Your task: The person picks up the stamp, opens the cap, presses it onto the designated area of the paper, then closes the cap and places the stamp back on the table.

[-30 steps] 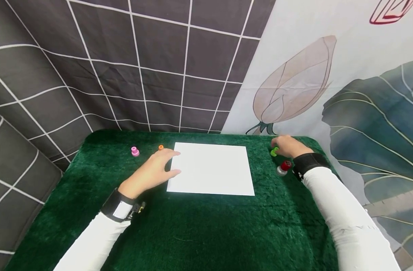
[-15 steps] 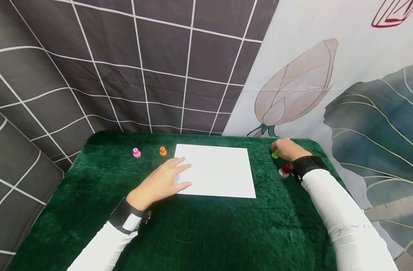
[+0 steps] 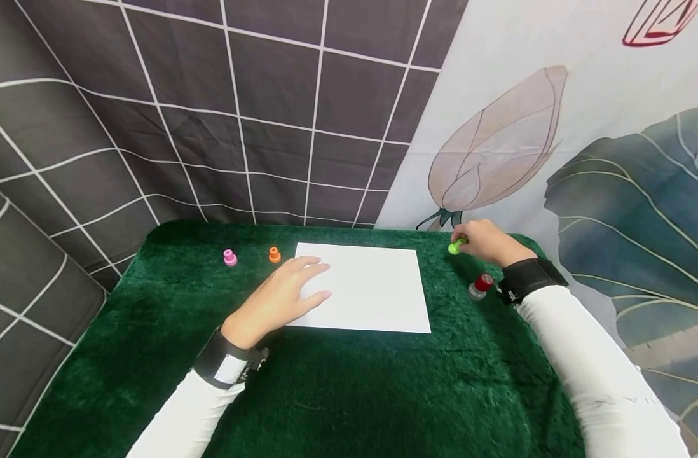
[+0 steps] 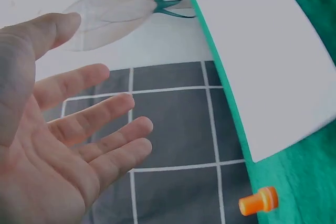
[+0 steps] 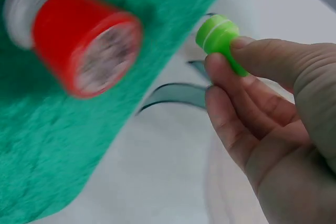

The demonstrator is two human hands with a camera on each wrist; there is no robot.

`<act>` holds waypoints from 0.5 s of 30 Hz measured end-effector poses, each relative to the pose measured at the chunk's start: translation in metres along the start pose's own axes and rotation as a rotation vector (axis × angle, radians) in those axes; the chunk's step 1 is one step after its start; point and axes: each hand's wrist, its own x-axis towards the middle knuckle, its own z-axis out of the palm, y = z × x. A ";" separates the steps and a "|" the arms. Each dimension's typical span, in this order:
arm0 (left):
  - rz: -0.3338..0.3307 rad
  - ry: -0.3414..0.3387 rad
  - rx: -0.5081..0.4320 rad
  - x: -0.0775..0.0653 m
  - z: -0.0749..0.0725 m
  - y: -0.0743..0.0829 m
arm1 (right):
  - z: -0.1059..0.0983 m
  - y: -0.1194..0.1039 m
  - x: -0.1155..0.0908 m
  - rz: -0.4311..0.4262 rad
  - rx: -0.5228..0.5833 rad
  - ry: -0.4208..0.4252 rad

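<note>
A dark grey fabric backdrop with white grid lines [image 3: 269, 83] fills the upper left of the frame; at upper right hangs a white fabric panel [image 3: 498, 35] printed with a pale pink bud [image 3: 492, 146] and, at the right edge, a large blue-green leaf [image 3: 658, 203]. Below them spreads the worktop, covered in dark green plush cloth [image 3: 355, 394].

A plain white rectangular sheet of paper [image 3: 372, 289] lies flat at the centre of the frame. The left hand [image 3: 277, 296] is over its left edge, grip released, fingers spread apart; whether it touches the paper cannot be told. Just above and left of that hand stands a small orange plastic piece with a narrow top and wider base [image 3: 274, 256], with a similar pink plastic piece [image 3: 230, 257] farther left.

Right of the paper, near the worktop's far edge, the right hand [image 3: 484, 243] has its grip on a small bright green plastic piece with a rounded end [image 3: 454, 247], pinched between thumb and fingers. Below it, near the black wristband [image 3: 531, 280], sits a red cylindrical piece with a clear round end [image 3: 480, 286].
</note>
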 end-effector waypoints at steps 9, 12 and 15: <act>0.074 0.133 -0.043 0.007 -0.004 0.012 | -0.007 -0.048 -0.001 -0.110 0.032 0.086; 0.118 0.184 -0.067 0.010 -0.005 0.017 | -0.008 -0.064 -0.005 -0.136 0.062 0.121; 0.146 0.230 -0.104 0.013 -0.007 0.023 | -0.009 -0.084 -0.012 -0.148 0.135 0.155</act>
